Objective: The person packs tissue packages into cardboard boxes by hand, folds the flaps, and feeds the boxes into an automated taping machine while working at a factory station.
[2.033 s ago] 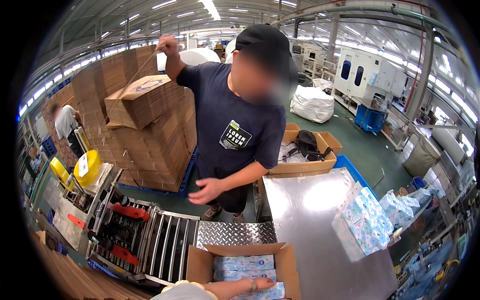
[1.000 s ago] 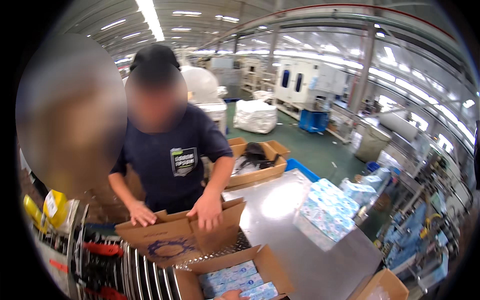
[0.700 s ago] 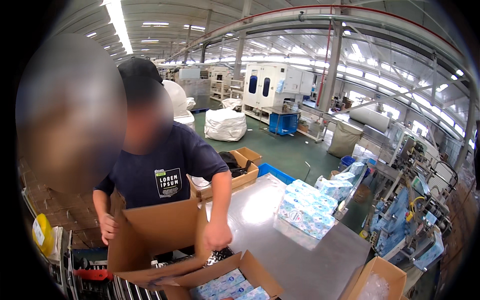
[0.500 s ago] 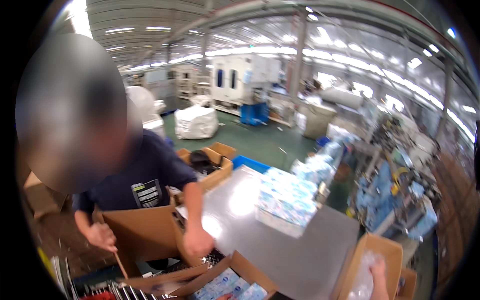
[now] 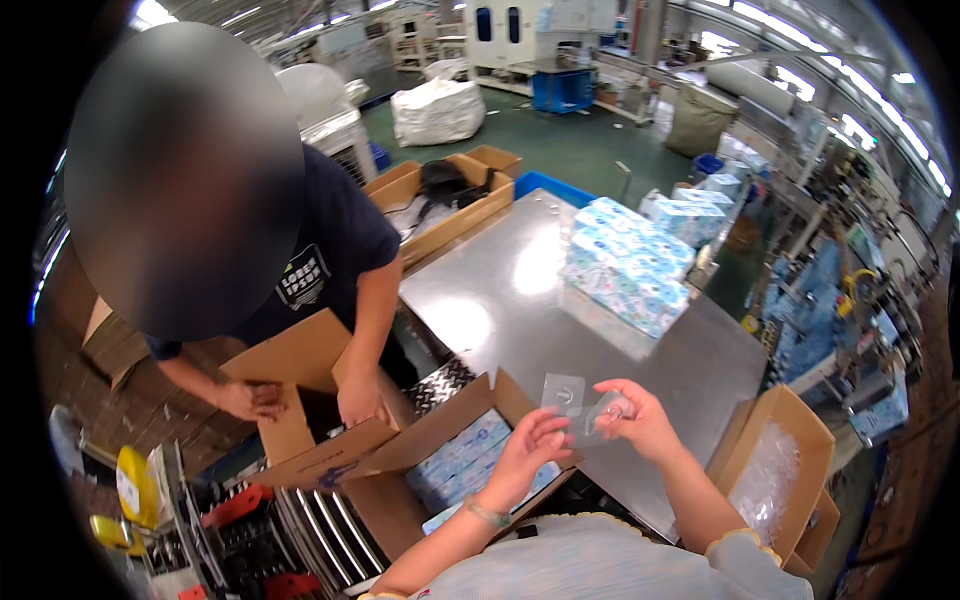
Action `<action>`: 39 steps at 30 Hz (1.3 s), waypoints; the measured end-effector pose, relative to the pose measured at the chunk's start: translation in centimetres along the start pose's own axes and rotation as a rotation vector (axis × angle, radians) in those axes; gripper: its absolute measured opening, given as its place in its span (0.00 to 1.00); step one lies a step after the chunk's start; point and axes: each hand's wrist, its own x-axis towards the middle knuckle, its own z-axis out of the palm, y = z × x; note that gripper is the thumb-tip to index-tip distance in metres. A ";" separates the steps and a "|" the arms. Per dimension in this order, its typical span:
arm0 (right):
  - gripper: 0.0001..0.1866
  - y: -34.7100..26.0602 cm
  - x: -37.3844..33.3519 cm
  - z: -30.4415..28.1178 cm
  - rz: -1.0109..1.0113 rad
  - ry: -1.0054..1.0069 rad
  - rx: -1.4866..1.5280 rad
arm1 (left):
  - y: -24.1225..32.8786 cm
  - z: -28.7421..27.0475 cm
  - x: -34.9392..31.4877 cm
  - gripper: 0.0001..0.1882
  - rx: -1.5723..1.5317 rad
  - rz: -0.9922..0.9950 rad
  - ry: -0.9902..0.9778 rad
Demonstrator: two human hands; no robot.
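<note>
My left hand (image 5: 530,452) is raised above the near right corner of an open carton (image 5: 385,510), its fingertips against a thin, clear square plastic piece (image 5: 563,394) with a rounded moulded mark. Just to the right, my right hand (image 5: 645,424) pinches another clear plastic piece (image 5: 598,412) between thumb and fingers. The two pieces are close together and partly overlap in view. Blue-and-white printed packs (image 5: 460,460) lie in rows inside the carton below my left hand. At the right, a smaller carton (image 5: 815,440) holds a heap of clear plastic pieces (image 5: 767,480).
A co-worker across on the left has both hands on the flaps of another open carton (image 5: 300,345). A metal table (image 5: 500,290) bears a stack of blue-and-white packs (image 5: 630,265). A roller conveyor (image 5: 330,530) runs at lower left; machinery (image 5: 820,290) stands at right.
My right hand has come out of the right carton with clear plastic and moved left. My left hand has risen from the pack carton to meet it. The co-worker's hands have shifted on the flaps.
</note>
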 end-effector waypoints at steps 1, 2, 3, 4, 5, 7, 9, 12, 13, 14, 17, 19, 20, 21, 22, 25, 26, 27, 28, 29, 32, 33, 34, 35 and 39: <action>0.27 0.5 0.5 0.8 0.015 -0.049 -0.004 | 0.1 -0.2 0.1 0.18 -0.003 -0.021 0.065; 0.28 1.0 0.9 1.6 0.030 -0.094 -0.007 | 0.0 -0.7 0.3 0.17 -0.007 -0.045 0.128; 0.28 1.1 1.5 2.4 0.038 -0.140 -0.014 | -0.1 -1.3 0.7 0.16 -0.011 -0.062 0.186; 0.29 1.1 2.0 3.1 0.021 -0.143 -0.116 | -0.9 -2.0 0.8 0.09 0.043 -0.016 0.283; 0.28 1.3 2.3 3.4 0.010 -0.061 -0.117 | -1.0 -2.7 0.6 0.09 0.056 0.007 0.324; 0.27 1.7 2.5 2.8 -0.020 0.117 -0.123 | -1.1 -3.5 0.7 0.08 0.081 0.053 0.390; 0.28 3.5 2.7 -1.6 -0.145 0.280 -0.304 | -1.0 -4.7 0.6 0.07 0.137 0.083 0.431; 0.29 9.2 1.3 -13.6 -0.224 0.516 -0.775 | -1.9 -8.4 0.2 0.08 0.269 0.150 0.465; 0.29 12.1 -0.7 -19.2 -0.255 0.621 -0.856 | -2.3 -9.7 0.3 0.07 0.194 0.115 0.500; 0.27 13.9 -3.8 -23.8 -0.048 0.782 -1.103 | -2.7 -10.7 0.1 0.06 0.122 0.079 0.551; 0.13 18.7 -18.5 -38.7 0.526 1.287 -1.179 | -4.4 -12.5 0.8 0.03 -0.040 0.008 0.593; 0.30 18.9 -23.2 -34.8 0.786 1.130 -1.236 | -3.8 -12.9 0.5 0.03 -0.032 0.036 0.629; 0.36 18.0 -26.1 -33.2 0.796 0.957 -1.183 | -3.6 -12.9 0.5 0.03 -0.035 0.046 0.642; 0.34 18.5 -28.0 -33.5 1.018 0.938 -1.183 | -3.6 -12.3 1.1 0.03 -0.055 0.045 0.641; 0.30 19.1 -28.9 -33.5 1.112 0.976 -1.205 | -3.6 -11.8 1.8 0.03 -0.067 0.045 0.632; 0.18 21.0 -27.8 -34.6 1.094 1.247 -1.295 | -3.6 -11.2 2.9 0.05 0.044 0.116 0.502; 0.11 21.8 -25.2 -34.5 0.593 1.376 -1.281 | -3.6 -11.0 3.6 0.05 0.042 0.113 0.497; 0.09 21.6 -18.8 -33.1 0.152 1.335 -1.266 | -3.6 -11.3 3.2 0.05 0.049 0.126 0.482; 0.08 20.2 -11.7 -30.4 -0.251 1.195 -1.242 | -3.5 -11.7 2.7 0.05 0.054 0.147 0.469; 0.12 16.3 -4.6 -23.9 -0.263 0.910 -1.038 | -3.5 -12.3 2.3 0.05 0.079 0.163 0.556; 0.25 10.1 5.1 -6.8 -0.124 0.271 -0.742 | -2.5 -10.9 1.6 0.09 0.168 0.049 0.404; 0.29 10.2 6.5 -2.5 -0.073 0.082 -0.698 | -2.6 -9.8 0.9 0.05 0.097 0.051 0.418; 0.34 12.1 7.8 0.6 -0.043 -0.056 -0.647 | -3.0 -9.9 0.2 0.07 0.122 0.028 0.443; 0.31 9.5 8.3 5.6 0.119 -0.246 -0.671 | -2.4 -9.3 -1.0 0.08 0.061 0.065 0.497; 0.18 13.3 9.1 10.9 -0.076 -0.498 -0.655 | -1.8 -9.9 -4.9 0.09 0.259 0.173 0.677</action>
